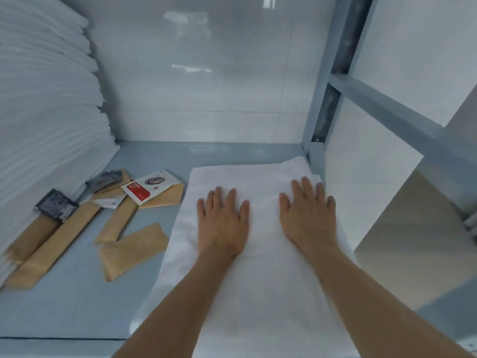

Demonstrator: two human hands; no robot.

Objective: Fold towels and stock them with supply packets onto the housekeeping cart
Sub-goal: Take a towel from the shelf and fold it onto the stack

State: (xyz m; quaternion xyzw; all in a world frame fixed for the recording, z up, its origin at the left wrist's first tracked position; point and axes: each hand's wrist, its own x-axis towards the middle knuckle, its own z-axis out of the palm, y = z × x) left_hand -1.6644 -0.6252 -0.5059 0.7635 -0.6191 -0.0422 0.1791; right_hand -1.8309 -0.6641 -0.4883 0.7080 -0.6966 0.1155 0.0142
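Observation:
A folded white towel (260, 288) lies lengthwise on the grey-blue shelf (72, 301), its far end near the back right corner post. My left hand (223, 223) rests flat on the towel with fingers straight and spread. My right hand (308, 215) presses flat on it too, a little farther back and to the right. To the left of the towel lie several tan supply packets (134, 251), a red-and-white packet (148, 187) and dark grey packets (56, 205), scattered on the shelf.
A tall stack of folded white linen (44, 120) fills the left side of the shelf and leans over some packets. A glossy white wall (196, 81) closes the back. A grey-blue frame post (322, 99) and crossbar stand at the right.

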